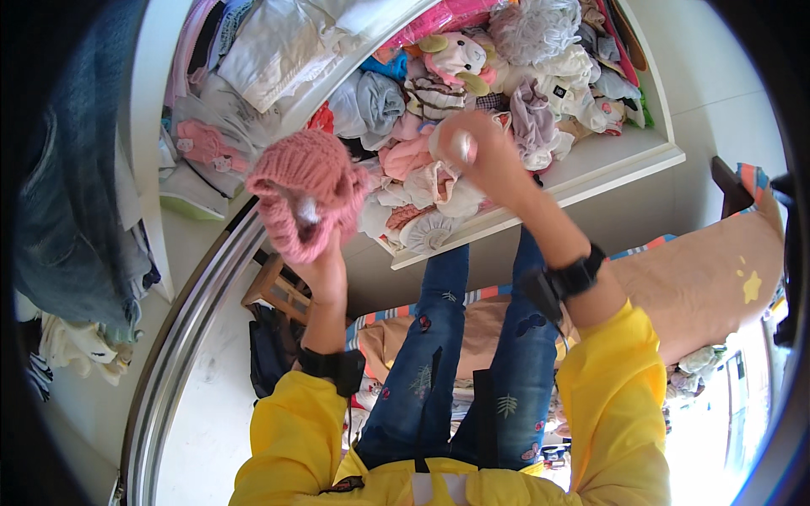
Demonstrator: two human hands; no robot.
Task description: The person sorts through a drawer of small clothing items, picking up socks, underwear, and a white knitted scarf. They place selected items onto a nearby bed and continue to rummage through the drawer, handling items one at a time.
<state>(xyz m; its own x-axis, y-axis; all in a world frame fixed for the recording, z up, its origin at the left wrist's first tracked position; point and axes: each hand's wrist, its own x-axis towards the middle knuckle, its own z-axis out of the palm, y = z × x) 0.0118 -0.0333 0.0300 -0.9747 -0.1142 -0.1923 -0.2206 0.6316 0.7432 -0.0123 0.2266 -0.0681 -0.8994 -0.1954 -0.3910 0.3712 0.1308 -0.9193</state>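
Note:
A pink knitted hat [310,171] is in my left hand [326,269], held up at the left of the drawer, with something small and white showing inside its opening. My right hand [484,158] is raised over the heap of small clothes in the white drawer [601,171]. It is blurred, and a small white thing [465,145] shows at its fingers; whether it is gripped is unclear. Below and around that hand lie pink and white cloth pieces, a lilac garment [530,111], an animal-faced plush item [459,57] and a fluffy grey-white item [535,28].
White garments [278,50] fill a shelf at the upper left, and jeans [76,177] hang at the far left. A curved metal sliding-door track [183,335] runs along the left. A small wooden stool [278,288] stands beside it. A tan star-patterned cover [702,284] lies at the right.

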